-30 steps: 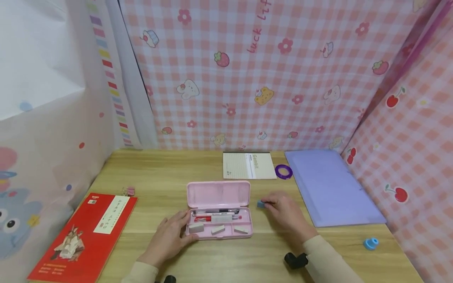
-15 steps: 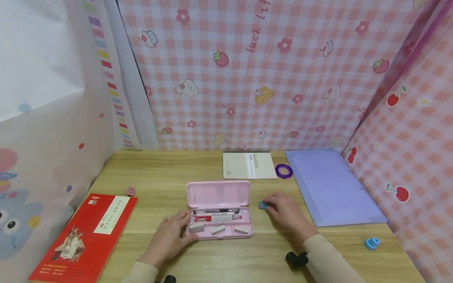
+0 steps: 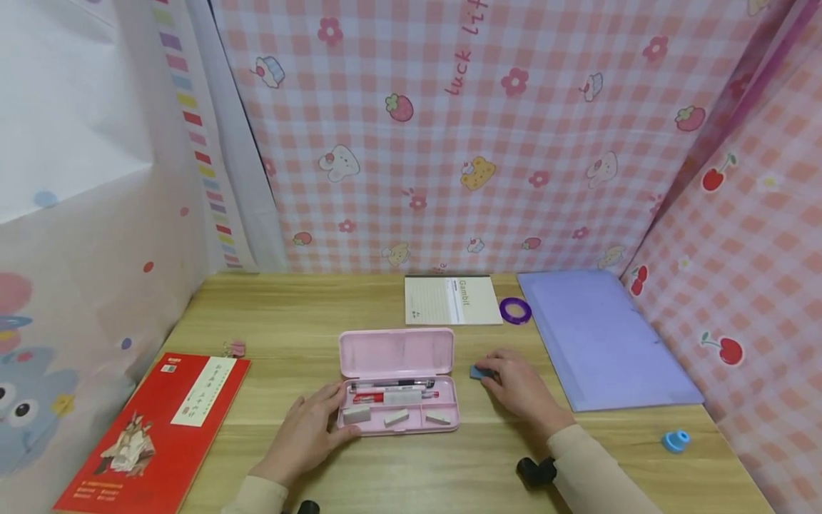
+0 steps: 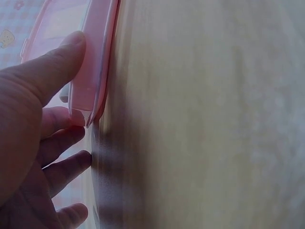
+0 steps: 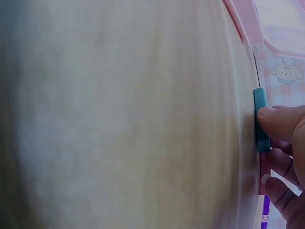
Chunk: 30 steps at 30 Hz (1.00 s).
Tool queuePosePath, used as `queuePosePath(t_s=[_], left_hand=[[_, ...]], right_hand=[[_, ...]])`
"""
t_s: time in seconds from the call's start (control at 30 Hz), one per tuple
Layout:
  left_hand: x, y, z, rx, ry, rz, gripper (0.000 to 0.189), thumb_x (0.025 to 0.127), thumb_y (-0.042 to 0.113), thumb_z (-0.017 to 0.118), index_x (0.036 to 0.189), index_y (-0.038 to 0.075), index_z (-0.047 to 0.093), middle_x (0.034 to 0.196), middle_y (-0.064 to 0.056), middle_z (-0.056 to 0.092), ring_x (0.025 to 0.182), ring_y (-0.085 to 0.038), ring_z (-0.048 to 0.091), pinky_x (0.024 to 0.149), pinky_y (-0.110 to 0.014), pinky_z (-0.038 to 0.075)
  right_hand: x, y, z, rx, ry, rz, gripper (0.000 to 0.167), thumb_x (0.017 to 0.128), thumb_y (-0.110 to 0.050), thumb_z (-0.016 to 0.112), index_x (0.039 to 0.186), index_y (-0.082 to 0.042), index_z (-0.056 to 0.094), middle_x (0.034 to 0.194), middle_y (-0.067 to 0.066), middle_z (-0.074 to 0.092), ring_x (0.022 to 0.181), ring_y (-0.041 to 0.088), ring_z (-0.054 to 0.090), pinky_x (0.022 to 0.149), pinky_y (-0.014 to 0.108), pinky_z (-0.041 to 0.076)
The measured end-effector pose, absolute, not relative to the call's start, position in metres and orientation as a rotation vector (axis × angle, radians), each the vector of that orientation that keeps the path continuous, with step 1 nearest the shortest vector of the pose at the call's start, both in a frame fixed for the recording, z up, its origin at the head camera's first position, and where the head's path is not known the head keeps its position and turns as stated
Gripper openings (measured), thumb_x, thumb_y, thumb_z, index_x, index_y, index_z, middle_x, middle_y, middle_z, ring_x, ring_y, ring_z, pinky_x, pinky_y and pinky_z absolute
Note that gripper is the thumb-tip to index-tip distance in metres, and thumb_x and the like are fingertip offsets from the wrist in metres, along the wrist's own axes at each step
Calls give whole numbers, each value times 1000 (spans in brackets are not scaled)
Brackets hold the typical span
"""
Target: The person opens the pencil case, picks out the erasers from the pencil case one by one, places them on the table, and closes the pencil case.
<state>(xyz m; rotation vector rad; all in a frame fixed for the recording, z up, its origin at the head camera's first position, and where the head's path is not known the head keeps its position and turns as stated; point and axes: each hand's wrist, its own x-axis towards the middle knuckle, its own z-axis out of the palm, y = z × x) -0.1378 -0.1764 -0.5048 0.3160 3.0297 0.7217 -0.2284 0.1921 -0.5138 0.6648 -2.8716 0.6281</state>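
A pink pencil case [image 3: 397,430] lies open on the table, its lid tipped back. My left hand [image 3: 307,428] grips its left end, with the thumb [image 4: 62,59] on the front wall and the index finger around the corner. Inside lie a black-tipped pen, a red pen [image 3: 366,398] and several pale blocks, one being the left block [image 3: 356,414]. Right of the case, my right hand [image 3: 520,385] pinches a small eraser [image 5: 261,119] at table level. The eraser shows a blue-green part and a reddish part in the right wrist view, partly hidden by the fingers.
A notebook [image 3: 443,300] and a purple tape ring [image 3: 516,311] lie behind the case. To the right are a lilac folder [image 3: 604,343] and a small blue stepped piece [image 3: 676,441]. A red book [image 3: 154,428] and a pink clip [image 3: 237,348] lie at left.
The right hand has shifted the eraser very slightly to the right and turned it a little. The left hand and the pencil case have stayed in place.
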Motion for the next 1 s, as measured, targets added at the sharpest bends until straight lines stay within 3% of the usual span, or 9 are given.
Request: queuePosePath(t_s=[0.47,0.83,1.0], left_hand=[[-138,-177,-506,322,3028,716,81,78,51,74,140,6,49,146,-11,45,135,-32,39,109,-65,22],[-138,-177,-506,309,3035,724,81,77,51,75,140,6,49,146,-10,45,134,-32,40,109,-65,21],[-139,-177,-508,292,3022,731,83,78,53,73,142,8,47,147,-10,43,135,-32,39,110,-64,20]], right_hand=[[-222,186,-508,667,-2781,644,25,81,-17,79,106,-13,74,102,0,63,95,18,60,82,37,54],[-203,129,-490,921,-2715,707,20,85,-21,73,105,-16,74,102,-4,67,97,14,60,86,34,53],[-202,109,-496,1049,-2701,694,16,86,-22,72,102,-17,75,97,-6,68,91,11,59,82,30,52]])
